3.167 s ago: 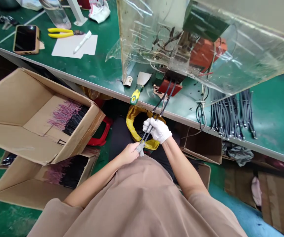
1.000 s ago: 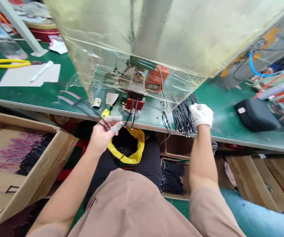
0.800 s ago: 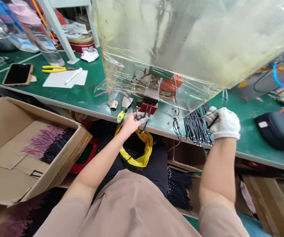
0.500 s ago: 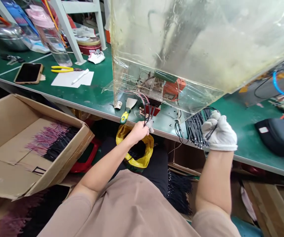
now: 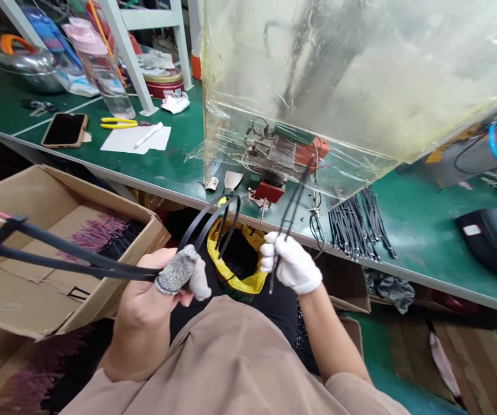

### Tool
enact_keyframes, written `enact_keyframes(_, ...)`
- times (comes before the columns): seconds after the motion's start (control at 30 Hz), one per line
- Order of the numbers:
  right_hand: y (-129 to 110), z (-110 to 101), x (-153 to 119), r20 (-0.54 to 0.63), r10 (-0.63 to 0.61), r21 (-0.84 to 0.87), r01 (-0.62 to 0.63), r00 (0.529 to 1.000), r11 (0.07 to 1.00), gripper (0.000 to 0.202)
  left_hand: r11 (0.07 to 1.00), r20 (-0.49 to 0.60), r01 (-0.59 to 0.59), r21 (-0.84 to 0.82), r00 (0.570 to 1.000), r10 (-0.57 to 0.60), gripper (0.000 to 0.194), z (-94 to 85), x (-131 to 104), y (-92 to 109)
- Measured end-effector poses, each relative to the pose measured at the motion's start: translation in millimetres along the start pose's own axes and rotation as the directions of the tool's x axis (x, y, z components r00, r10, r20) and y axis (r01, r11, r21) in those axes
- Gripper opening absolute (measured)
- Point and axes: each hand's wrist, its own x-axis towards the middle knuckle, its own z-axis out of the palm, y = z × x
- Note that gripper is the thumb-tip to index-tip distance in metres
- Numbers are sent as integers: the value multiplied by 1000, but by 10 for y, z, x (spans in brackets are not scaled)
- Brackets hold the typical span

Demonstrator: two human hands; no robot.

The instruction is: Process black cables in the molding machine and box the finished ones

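My left hand (image 5: 162, 288), with grey finger cots on some fingers, is closed around black cables (image 5: 123, 270) whose red and pink ends reach the left edge. The cables' other ends loop forward over a yellow-lined bin (image 5: 255, 282). My right hand (image 5: 294, 262), in a white glove, grips thin black cables (image 5: 294, 202) that stick up from the fist. Beyond both hands, at the bench edge, sits a small machine with a red block (image 5: 270, 190), partly behind a clear plastic shield (image 5: 339, 75). A pile of black cables (image 5: 352, 225) lies on the bench to the right.
An open cardboard box (image 5: 27, 311) holding pink-and-black cables stands at left. A scraper (image 5: 232, 181), yellow pliers (image 5: 121, 123), a phone (image 5: 64, 129) and a water bottle (image 5: 105, 80) lie or stand on the green bench (image 5: 179, 155). A black case (image 5: 494, 242) is at right.
My left hand has drawn its cables back from the machine, toward me and left. My right hand has come left from the cable pile, carrying black cables to in front of the machine.
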Motion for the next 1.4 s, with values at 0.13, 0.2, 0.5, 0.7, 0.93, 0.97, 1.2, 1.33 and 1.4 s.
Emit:
enact_keyframes(0.13, 363, -149, 239, 80, 144, 88, -151, 986, 985, 46, 999, -42, 6, -44, 999, -8, 38, -7, 41, -84)
enact_keyframes(0.2, 334, -146, 303, 115, 146, 101, -158, 983, 982, 45, 998, -54, -1, -58, 999, -2, 39, 7, 76, -116)
enact_keyframes(0.5, -401, 206, 827, 21, -20, 171, 17, 1000, 985, 6, 998, -73, 18, -68, 997, -23, 48, 119, 203, -110)
enact_keyframes(0.7, -595, 326, 1008, -113, 0, 243, 27, 994, 970, 26, 998, -97, 20, -57, 995, -25, 50, 84, 189, -146)
enact_keyframes(0.93, -639, 361, 1075, -124, 6, 311, 33, 992, 950, 30, 999, -112, 32, -40, 993, -37, 49, 69, 184, -164)
enact_keyframes(0.97, -637, 359, 1087, -132, 7, 323, 37, 991, 946, 28, 998, -103, 46, -39, 993, -50, 49, 71, 183, -152)
enact_keyframes(1.2, -627, 358, 1121, -136, 13, 341, 34, 991, 939, 28, 998, -51, 49, -49, 997, -52, 50, 88, 193, -64)
enact_keyframes(1.33, -625, 361, 1121, -134, 13, 328, 32, 991, 944, 25, 1000, -36, 12, -25, 999, -13, 49, 92, 190, -58)
enact_keyframes(1.4, -630, 356, 1133, -121, 5, 314, 34, 993, 949, 20, 1000, -34, -7, -14, 999, 7, 46, 89, 185, -68)
